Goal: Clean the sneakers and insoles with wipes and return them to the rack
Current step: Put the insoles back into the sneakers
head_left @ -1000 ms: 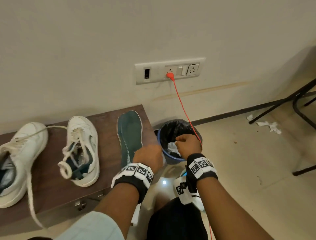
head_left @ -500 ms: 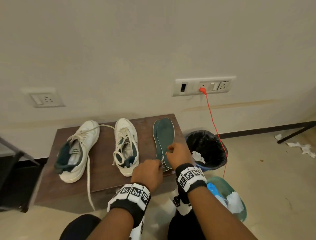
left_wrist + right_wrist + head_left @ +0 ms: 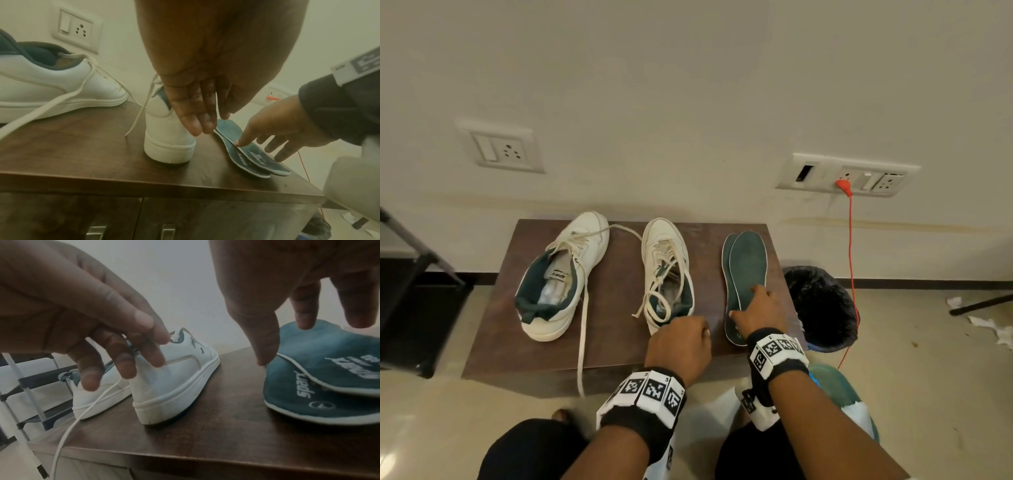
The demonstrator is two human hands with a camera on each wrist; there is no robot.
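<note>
Brown cabinet top against the wall: two white sneakers, green insoles stacked at its right end. Right hand spread, thumb seemingly touching the insoles. Left hand loose-fingered, empty, by the nearer sneaker's heel.

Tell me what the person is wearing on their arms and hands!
Both hands are bare, with no gloves. Each wrist has a black band ringed with white square tiles printed with black-and-white checker-like codes. White boxy gadgets hang below the wrists. The forearms are bare, with no sleeves showing.
</note>
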